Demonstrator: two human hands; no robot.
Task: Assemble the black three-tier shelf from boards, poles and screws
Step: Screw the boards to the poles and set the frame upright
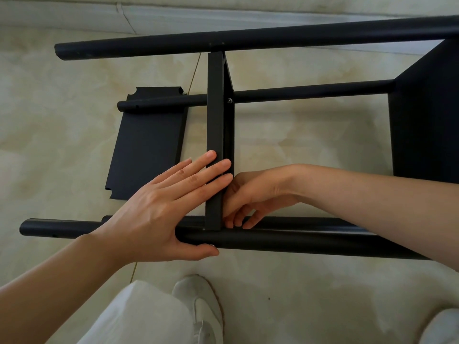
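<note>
Steadying the middle board (215, 145) with flat fingers, the left hand (159, 209) braced it; right hand (250, 202) pinched beside it, screw unseen, best driven square.

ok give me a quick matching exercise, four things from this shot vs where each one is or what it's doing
Things:
1. left hand
2. right hand
3. loose board
4. silver screw

States:
A. lying flat on the floor, left of the frame
B. fingers straight across the upright board's edge, thumb under the near pole
C. where the middle pole meets the upright board
D. fingertips curled at the joint of upright board and near pole

Pairs: 1-B, 2-D, 3-A, 4-C
</note>
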